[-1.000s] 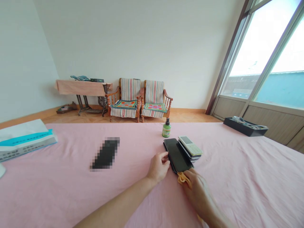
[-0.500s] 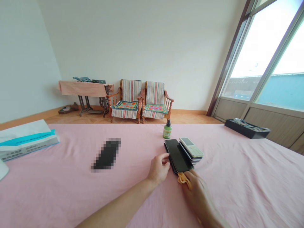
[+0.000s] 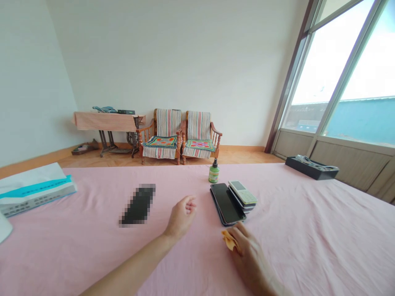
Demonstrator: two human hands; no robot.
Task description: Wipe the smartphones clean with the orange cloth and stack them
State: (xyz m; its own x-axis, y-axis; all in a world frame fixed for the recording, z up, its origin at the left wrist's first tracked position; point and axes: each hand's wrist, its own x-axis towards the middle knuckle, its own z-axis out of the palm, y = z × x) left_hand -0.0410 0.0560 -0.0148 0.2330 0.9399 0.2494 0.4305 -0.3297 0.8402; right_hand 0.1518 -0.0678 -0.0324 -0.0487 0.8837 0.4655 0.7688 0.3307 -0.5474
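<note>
My right hand (image 3: 245, 248) is closed on a crumpled orange cloth (image 3: 230, 240), just below the near end of a black smartphone (image 3: 227, 203). That smartphone lies on top of another dark flat device, screen up. Against its right side sits a stack of phones topped by a white keypad phone (image 3: 242, 192). My left hand (image 3: 182, 216) is apart from the stacks, over the pink sheet, its fingers loosely curled in with nothing seen in them. To its left lies a dark, pixelated flat object (image 3: 138, 205). A green spray bottle (image 3: 213, 172) stands upright beyond the smartphone.
The pink sheet (image 3: 101, 255) has wrinkles on the right. A white and blue package (image 3: 37, 191) lies at the left edge. A black open box with cables (image 3: 311, 167) sits at the far right. Two wooden chairs (image 3: 163, 139) and a cloth-covered sewing table (image 3: 105, 122) stand beyond.
My left hand has let go of the smartphone's edge and moved left. My right hand, with the orange cloth, has drawn slightly back from the phone. The view has shifted a little.
</note>
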